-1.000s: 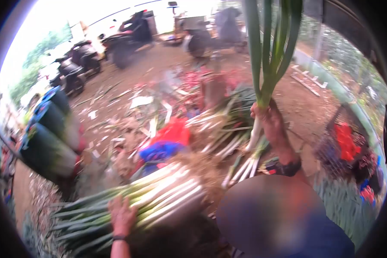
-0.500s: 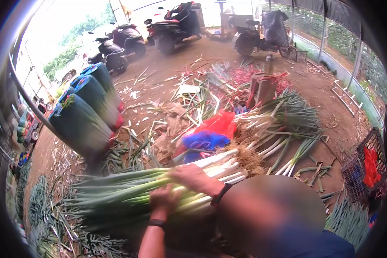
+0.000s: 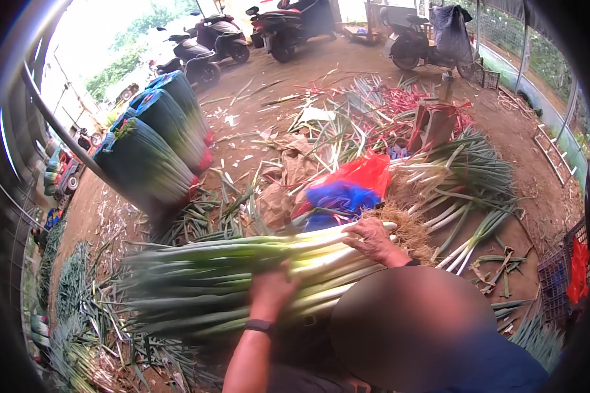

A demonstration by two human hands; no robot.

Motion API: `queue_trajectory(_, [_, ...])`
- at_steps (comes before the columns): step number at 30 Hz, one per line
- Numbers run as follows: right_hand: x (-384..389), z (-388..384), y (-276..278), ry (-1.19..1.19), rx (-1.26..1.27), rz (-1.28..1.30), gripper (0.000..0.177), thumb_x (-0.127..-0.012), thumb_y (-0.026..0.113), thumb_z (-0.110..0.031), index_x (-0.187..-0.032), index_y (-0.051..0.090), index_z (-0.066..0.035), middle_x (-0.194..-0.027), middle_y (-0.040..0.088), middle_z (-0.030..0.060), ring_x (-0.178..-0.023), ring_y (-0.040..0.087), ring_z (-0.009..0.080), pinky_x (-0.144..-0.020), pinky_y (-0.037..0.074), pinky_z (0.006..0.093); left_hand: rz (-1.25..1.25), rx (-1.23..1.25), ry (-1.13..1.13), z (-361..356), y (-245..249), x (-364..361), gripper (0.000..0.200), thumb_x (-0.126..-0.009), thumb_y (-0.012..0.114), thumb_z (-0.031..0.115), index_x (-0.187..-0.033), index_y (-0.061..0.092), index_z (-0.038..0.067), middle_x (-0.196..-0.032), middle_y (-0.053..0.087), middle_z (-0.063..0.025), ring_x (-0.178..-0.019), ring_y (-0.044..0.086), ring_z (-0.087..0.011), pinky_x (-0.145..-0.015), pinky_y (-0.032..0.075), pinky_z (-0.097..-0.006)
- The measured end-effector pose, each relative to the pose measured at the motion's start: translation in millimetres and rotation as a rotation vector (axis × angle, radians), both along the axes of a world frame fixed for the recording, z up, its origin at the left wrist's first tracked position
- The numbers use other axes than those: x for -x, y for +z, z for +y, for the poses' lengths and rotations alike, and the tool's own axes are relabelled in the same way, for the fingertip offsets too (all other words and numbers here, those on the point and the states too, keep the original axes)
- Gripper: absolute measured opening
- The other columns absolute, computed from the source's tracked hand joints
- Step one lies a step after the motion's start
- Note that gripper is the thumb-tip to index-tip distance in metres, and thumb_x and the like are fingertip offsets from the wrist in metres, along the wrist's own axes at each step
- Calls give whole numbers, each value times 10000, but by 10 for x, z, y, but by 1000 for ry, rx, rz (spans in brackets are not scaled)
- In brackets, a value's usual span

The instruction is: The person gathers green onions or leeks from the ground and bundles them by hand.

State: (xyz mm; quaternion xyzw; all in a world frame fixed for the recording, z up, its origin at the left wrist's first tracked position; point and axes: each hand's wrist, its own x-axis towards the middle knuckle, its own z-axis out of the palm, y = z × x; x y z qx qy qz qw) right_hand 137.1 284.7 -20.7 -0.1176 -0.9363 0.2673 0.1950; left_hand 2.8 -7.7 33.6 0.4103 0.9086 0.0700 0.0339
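A thick bundle of green onions (image 3: 314,262) lies crosswise before me, its green leaves to the left and its white, rooted ends to the right. My left hand (image 3: 273,288) is on the middle of the bundle, where white turns to green; its fingers are smeared by motion. Close to the roots (image 3: 403,232), my right hand (image 3: 372,241) curls its fingers over a white stalk at the top of the bundle. Just beyond lie a blue mesh bag (image 3: 344,196) and a red plastic bag (image 3: 370,170).
Tied green onion bundles (image 3: 157,144) stand upright at the left. More green onions (image 3: 469,167) are heaped at the right, by a wooden post (image 3: 436,124). A black crate (image 3: 557,281) sits at the right edge. Scooters (image 3: 285,29) are parked behind; loose leaves litter the ground.
My right hand has moved right along the white stalks, toward the roots. My left hand has shifted slightly right. The camera view has turned a little to the left.
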Motion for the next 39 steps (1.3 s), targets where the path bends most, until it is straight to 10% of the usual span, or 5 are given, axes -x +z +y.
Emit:
queue_trajectory(6, [93, -11, -260, -17, 72, 37, 287, -901, 713, -488, -1042, 805, -256, -1104, 683, 30, -1146, 598, 261, -1032, 396, 445, -54, 63, 76, 7, 83, -56, 581, -891, 633, 605, -1301, 712, 201, -1132, 741, -132, -1059, 695, -329, -934, 524, -463])
queue_trajectory(12, [124, -9, -263, -55, 118, -64, 254, -907, 694, -463, -1011, 805, -260, -1143, 688, 44, -1184, 593, 259, -1059, 399, 447, 290, -340, -153, -81, 199, -151, 287, -867, 757, 313, -1027, 748, 75, -957, 737, -86, -900, 696, -293, -840, 523, -427])
queue_trajectory(17, [29, 7, -125, -41, 134, -52, 395, -839, 761, -475, -1082, 764, -164, -1160, 711, 84, -1147, 643, 305, -1028, 473, 451, 290, -94, -162, 159, 323, 52, 652, -890, 685, 518, -1387, 613, 104, -1462, 534, -193, -1429, 416, -367, -1223, 219, -564])
queue_trajectory(34, [-513, 589, 27, 236, 70, -52, 113, -913, 713, -165, -1015, 738, -123, -1019, 719, 86, -984, 689, 309, -868, 551, 394, 78, 54, -84, 139, 36, 224, 787, -943, 544, 636, -1528, 472, 116, -1548, 459, -188, -1509, 318, -352, -1257, 132, -541])
queue_trajectory(39, [-806, 936, 240, -227, 631, 57, 131, -974, 668, -134, -1064, 741, -72, -895, 702, 12, -842, 636, 116, -770, 525, 294, 88, 43, -72, 115, 16, 217, 790, -939, 543, 639, -1527, 473, 115, -1550, 456, -183, -1505, 321, -351, -1255, 138, -540])
